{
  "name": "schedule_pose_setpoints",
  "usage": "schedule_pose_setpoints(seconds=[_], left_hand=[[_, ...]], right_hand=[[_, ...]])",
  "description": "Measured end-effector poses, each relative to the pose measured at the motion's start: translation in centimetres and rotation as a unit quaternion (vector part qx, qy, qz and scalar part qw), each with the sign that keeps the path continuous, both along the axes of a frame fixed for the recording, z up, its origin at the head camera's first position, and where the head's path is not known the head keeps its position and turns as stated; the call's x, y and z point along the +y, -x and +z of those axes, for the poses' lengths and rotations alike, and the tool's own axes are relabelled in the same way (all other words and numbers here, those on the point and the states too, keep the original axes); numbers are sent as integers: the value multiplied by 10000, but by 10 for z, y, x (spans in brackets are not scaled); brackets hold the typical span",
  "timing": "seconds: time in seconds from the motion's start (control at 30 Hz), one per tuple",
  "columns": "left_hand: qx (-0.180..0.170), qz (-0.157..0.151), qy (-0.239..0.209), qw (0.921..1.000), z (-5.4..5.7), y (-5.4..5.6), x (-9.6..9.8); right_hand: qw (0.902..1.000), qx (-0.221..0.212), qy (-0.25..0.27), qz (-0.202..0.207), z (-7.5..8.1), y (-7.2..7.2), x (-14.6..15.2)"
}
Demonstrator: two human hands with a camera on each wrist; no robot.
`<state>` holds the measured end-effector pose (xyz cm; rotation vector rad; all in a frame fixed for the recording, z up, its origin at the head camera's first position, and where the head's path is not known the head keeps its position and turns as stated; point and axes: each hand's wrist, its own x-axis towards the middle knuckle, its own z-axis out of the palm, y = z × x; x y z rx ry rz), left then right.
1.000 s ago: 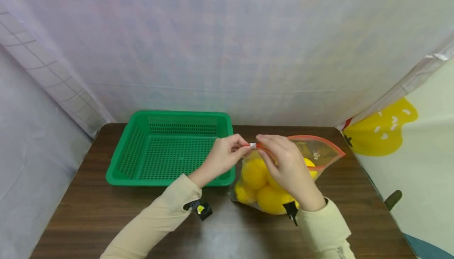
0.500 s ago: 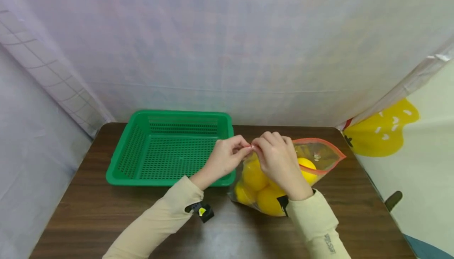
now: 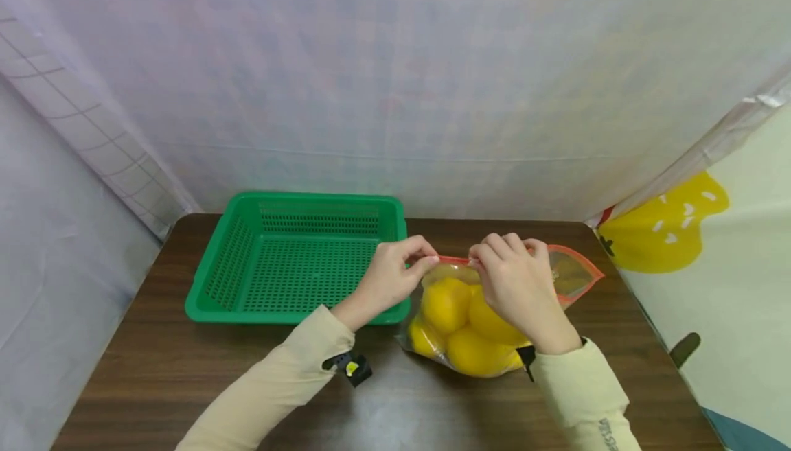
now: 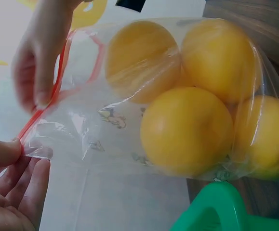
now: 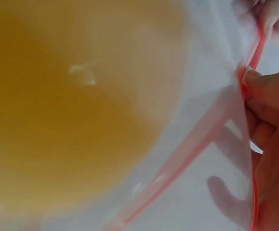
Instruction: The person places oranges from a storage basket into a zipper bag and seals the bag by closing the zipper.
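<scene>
A clear zip bag (image 4: 88, 132) with a red zip strip (image 3: 454, 259) holds several round yellow-orange fruits (image 3: 445, 302) and stands on the table. My left hand (image 3: 388, 274) pinches the strip at the bag's left corner between thumb and finger. Further right along the strip, my right hand (image 3: 516, 286) pinches it; a small whitish piece (image 5: 246, 74) shows at that thumb in the right wrist view. Between the hands the strip runs straight with its edges together. Right of my right hand, the red-edged mouth (image 3: 577, 274) gapes.
A green plastic basket (image 3: 312, 198) with slotted sides stands left of the bag, behind my left forearm. The brown wooden table (image 3: 154, 368) ends at a pale curtain (image 3: 383, 94) at the back. Printed cloth with a yellow shape (image 3: 667, 224) hangs on the right.
My right hand first came in close against the left, then slid right along the strip, leaving a straight red stretch between them. The gaping part of the mouth has shrunk. My left hand stays put.
</scene>
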<state>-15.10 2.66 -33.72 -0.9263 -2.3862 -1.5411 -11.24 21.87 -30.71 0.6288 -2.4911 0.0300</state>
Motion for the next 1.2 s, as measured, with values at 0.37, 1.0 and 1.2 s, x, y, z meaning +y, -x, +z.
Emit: schedule_pose_setpoints(seconds=[0.37, 1.0, 1.2], left_hand=[[-89, 80, -3, 9999, -3, 2, -5], [-331, 249, -37, 9991, -5, 12, -10], [-546, 363, -303, 9974, -4, 22, -1]], right_hand=[[9988, 289, 128, -364, -16, -14, 68], [9947, -470, 563, -714, -14, -36, 146], [9659, -2535, 517, -56, -5, -42, 148]])
